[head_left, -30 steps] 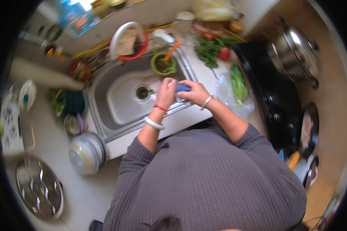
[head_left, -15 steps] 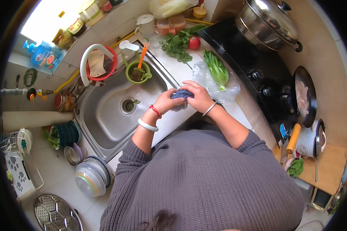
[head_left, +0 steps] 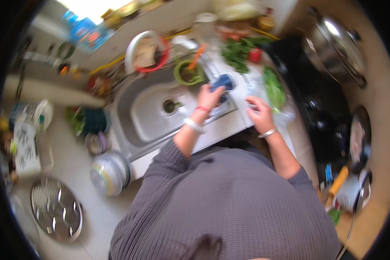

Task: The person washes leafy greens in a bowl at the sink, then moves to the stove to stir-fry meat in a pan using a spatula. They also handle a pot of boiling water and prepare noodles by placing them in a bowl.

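A dark blue cloth is gripped in my left hand, over the counter strip at the right rim of the steel sink. My right hand hovers apart from it, fingers loosely spread and holding nothing. It is nearest to a clear plastic bag with a head of green lettuce on it. Beyond the cloth, a green strainer basket with an orange-handled tool sits at the sink's far corner. Motion blurs the whole view.
Leafy herbs and a red tomato lie at the back of the counter. A black stove with a large steel pot and a frying pan stands on the right. A red basket is behind the sink; stacked bowls are at left.
My hands have come apart. The left has carried the blue cloth forward, toward the sink's right rim, while the right has let go and opened. The whole view has shifted and turned.
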Motion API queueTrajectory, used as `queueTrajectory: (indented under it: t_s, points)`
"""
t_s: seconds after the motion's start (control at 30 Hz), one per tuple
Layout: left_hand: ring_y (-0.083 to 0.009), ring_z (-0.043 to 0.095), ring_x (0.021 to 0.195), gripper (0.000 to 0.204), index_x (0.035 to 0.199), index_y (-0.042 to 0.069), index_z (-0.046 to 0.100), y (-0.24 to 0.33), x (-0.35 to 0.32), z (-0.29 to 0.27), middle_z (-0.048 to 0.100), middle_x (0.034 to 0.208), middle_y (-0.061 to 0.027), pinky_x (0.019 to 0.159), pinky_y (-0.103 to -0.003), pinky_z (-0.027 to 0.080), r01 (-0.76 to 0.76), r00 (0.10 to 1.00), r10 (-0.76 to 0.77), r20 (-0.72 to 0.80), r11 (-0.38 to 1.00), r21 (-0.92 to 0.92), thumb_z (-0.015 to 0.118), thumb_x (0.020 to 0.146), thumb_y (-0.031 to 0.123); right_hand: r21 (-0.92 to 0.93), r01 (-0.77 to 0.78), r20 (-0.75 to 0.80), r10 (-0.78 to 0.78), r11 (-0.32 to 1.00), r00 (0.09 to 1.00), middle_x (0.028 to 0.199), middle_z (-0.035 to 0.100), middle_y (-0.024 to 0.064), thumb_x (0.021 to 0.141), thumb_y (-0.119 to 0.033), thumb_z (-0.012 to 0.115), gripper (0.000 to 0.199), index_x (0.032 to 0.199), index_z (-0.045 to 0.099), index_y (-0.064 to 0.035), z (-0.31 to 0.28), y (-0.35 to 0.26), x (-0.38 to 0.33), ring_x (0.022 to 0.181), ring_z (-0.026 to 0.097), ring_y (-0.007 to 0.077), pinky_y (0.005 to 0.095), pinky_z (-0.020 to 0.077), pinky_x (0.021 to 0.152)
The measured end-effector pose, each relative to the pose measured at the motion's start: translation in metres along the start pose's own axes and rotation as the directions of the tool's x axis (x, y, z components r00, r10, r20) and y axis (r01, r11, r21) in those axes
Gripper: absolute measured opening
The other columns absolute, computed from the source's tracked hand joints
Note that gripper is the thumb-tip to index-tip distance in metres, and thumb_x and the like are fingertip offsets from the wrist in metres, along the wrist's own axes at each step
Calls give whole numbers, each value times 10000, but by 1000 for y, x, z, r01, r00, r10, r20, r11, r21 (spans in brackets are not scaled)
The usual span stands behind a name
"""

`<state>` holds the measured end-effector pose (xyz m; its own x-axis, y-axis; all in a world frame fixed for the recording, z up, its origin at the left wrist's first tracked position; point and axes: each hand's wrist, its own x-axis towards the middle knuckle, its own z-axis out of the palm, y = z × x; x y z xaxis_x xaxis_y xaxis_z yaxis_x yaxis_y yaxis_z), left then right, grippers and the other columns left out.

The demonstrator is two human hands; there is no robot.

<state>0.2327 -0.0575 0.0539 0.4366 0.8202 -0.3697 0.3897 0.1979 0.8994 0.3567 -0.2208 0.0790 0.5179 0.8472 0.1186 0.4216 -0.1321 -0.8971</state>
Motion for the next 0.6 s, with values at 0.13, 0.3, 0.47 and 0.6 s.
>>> queueTrajectory:
  t_s: [0.13,0.3,0.47,0.6]
  points:
    - [-337,602,820,588,970,-66,494,10,26,33,596,862,-243,725,-384,482,-200,931,257,-261,953,225,712,640,368,91,4,3,-4,996,1000,1068,589,94,781,10,553,274,1052,594,2,-8,2,9,967,587,186,288,495,793]
    - [-413,513,994,605,1083,-38,414,23,30,62,485,1084,-277,850,-431,436,-140,929,181,-324,979,145,668,721,374,125,43,33,-47,991,998,1088,581,97,804,13,536,247,1045,582,29,-12,6,31,964,580,162,267,477,813]
    - [-404,492,997,526,1063,-26,405,12,46,77,485,1055,-268,859,-420,416,-155,892,166,-420,986,60,657,747,311,181,42,58,-53,983,997,1066,581,98,804,43,503,233,1024,581,33,-11,5,45,950,578,164,268,459,845]
    - [-385,509,937,448,1034,35,409,11,52,65,499,1010,-220,788,-424,425,-222,894,246,-374,969,107,661,742,261,252,34,59,-50,967,997,1042,579,91,812,55,482,220,1006,583,39,-10,15,58,930,567,150,268,449,852]
